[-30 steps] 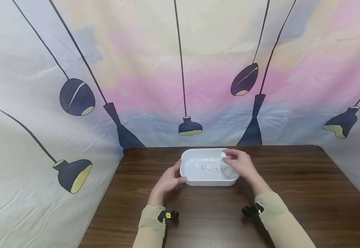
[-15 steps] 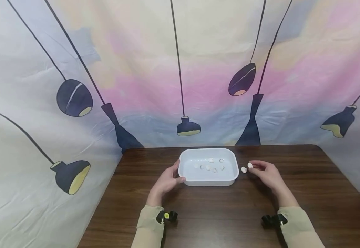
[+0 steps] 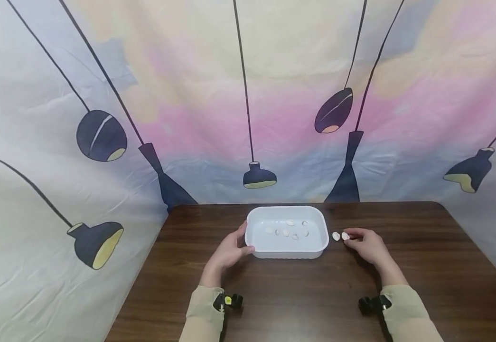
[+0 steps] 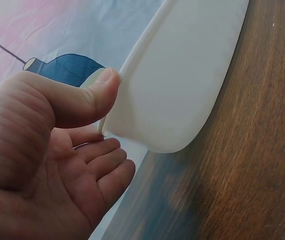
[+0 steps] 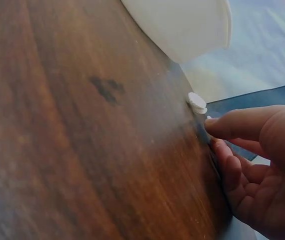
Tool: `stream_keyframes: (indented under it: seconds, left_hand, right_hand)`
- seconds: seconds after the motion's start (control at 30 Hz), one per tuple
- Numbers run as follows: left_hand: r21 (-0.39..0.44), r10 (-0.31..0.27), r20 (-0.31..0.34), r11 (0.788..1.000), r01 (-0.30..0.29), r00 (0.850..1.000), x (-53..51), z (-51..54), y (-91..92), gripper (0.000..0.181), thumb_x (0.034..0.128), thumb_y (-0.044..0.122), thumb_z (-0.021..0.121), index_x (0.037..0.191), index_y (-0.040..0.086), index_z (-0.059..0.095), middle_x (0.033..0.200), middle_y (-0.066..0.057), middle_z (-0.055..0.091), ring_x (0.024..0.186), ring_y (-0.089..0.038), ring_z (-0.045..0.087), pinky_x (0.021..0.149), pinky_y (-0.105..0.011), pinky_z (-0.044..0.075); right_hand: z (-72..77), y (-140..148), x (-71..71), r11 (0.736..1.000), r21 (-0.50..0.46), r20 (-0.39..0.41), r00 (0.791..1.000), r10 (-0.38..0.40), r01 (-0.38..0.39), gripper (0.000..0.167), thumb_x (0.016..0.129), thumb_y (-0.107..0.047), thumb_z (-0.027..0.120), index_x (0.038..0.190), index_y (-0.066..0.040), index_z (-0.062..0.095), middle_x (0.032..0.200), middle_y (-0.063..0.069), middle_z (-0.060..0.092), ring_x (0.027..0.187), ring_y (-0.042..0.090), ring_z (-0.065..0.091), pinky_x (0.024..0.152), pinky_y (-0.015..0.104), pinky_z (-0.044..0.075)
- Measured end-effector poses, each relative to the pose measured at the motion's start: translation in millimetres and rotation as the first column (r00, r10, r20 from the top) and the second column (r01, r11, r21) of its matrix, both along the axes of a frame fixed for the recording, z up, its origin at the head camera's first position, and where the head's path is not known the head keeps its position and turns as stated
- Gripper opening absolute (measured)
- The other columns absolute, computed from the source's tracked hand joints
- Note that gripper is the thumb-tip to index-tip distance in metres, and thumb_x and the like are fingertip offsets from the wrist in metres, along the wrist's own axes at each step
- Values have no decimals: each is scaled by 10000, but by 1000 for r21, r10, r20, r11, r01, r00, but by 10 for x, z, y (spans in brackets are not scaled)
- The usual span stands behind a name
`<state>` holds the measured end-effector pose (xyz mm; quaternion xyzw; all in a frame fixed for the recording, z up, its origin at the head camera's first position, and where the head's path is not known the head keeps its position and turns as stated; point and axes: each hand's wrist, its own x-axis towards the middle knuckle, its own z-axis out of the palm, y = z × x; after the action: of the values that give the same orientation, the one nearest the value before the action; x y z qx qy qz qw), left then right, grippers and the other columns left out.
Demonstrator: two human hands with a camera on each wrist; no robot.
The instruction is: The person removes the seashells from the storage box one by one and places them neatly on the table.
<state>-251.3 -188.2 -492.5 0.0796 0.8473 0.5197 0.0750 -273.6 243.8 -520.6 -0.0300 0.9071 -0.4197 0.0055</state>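
Observation:
My left hand (image 3: 229, 249) grips the left end of a white plastic tray (image 3: 288, 254), thumb on the rim and index finger beneath it in the left wrist view. Several small whitish seashells (image 3: 290, 222) lie spread over the tray's floor. To the right of the tray, my right hand (image 3: 369, 246) pinches a white seashell (image 3: 345, 236) between thumb and forefinger, low at the tabletop. Just left of those fingertips another white seashell (image 3: 336, 236) lies on the wood. In the right wrist view the thumb hides most of the pinched shell.
The dark wooden table (image 3: 299, 299) ends close behind the tray. A cloth backdrop (image 3: 213, 118) with printed lamps hangs behind it. Each wrist carries a black camera mount (image 3: 373, 305) over a beige sleeve (image 3: 406, 304).
The right hand has moved from above the tray's right side to the table beside it, carrying a seashell, and has lowered it next to the other shell. The left hand stays at the tray.

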Motion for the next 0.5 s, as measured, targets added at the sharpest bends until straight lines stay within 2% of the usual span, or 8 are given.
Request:
stream_keyframes:
  seconds: [0.23, 0.5]
  left_hand:
    - [-3, -3, 4, 1000, 3, 1000, 4, -1, -4, 851, 969, 62, 764, 1678, 33, 295, 1740, -127, 278, 1581, -362, 312, 1262, -568, 272]
    - [-42, -27, -8, 999, 27, 1000, -6, 44, -10, 865, 969, 94, 773, 1686, 54, 291, 1743, -116, 277, 1593, -345, 294, 1262, -583, 272]
  right_hand:
    - [-6, -15, -22, 999, 50, 7, 1000, 10, -11, 358, 973, -119, 770, 1297, 28, 733, 1136, 187, 754, 945, 289, 703, 790, 413, 556]
    - [-29, 10, -40, 998, 56, 20, 1000, 20, -21, 380, 989, -134, 748, 1335, 21, 716, 1186, 210, 737, 975, 307, 691, 814, 444, 554]
